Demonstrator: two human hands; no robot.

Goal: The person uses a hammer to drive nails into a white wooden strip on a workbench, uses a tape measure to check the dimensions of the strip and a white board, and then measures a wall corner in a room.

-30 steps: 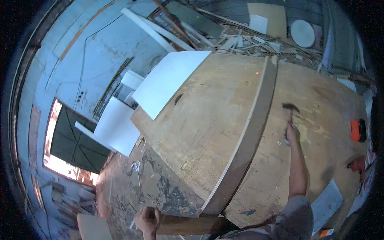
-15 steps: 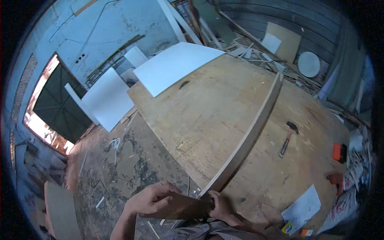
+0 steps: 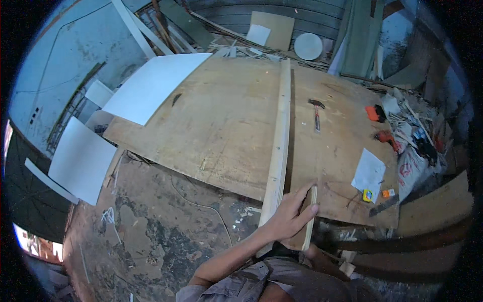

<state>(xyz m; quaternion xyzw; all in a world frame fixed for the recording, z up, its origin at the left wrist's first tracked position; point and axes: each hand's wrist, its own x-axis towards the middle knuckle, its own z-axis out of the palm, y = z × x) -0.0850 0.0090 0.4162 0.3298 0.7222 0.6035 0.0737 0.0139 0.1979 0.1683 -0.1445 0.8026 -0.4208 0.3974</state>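
Observation:
My left hand [image 3: 292, 216] is closed on a short wooden board [image 3: 310, 216], thumb on one side and fingers over its upper end. The board is tilted up at the near edge of the workbench, its pale edge toward me. Of my right hand [image 3: 318, 257], only a dim part shows low behind the board; its fingers are hidden. Just left of the board, a long wooden beam [image 3: 282, 133] runs away across the plywood tabletop [image 3: 226, 121], with several small dark spots along its upper face.
A claw hammer [image 3: 317, 115] lies right of the beam. Farther right are a white paper sheet [image 3: 369, 168], a yellow tape measure [image 3: 368, 195], a small orange box [image 3: 388, 193] and a red-black tool [image 3: 386, 138]. White panels [image 3: 158, 85] rest at the far left.
The view has swung to the right. The short board has gone from lying across at the beam's near end to standing tilted right of it. My right hand has dropped mostly out of sight.

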